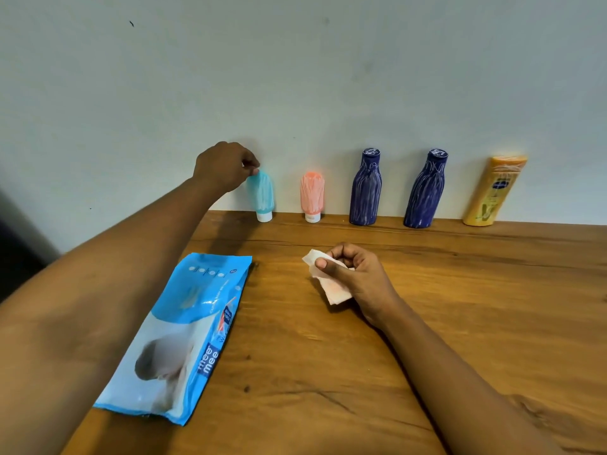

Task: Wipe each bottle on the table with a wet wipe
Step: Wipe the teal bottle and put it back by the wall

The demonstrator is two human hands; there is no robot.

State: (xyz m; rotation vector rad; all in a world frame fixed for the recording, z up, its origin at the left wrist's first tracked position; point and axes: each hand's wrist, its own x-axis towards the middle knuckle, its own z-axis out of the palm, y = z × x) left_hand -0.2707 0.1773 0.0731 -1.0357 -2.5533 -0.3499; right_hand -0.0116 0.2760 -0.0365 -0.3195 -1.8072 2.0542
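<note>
Wooden table [443, 290], left hand [223, 165] pinching teal bottle [263, 193]

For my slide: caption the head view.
Left hand pinches the teal tube; right hand holds a wipe; pack lies on the table.

Five bottles stand in a row along the counter's [460, 307] far edge, against the wall [295, 77], running from 11 o'clock to 2 o'clock. They are a teal bottle [262, 195] and a pink bottle [312, 197], both resting on white caps, then the left blue bottle [366, 188], the right blue bottle [425, 192] and a yellow bottle [496, 192]. All show pale streaks. The left hand [226, 165] reaches to 11 o'clock, its fingertips pinching the teal bottle's top end. Near the centre, the right hand [358, 277] grips a folded wet wipe [335, 290], which is tinged pink. A blue wipes pack [184, 330] lies flat at 8 o'clock.
</note>
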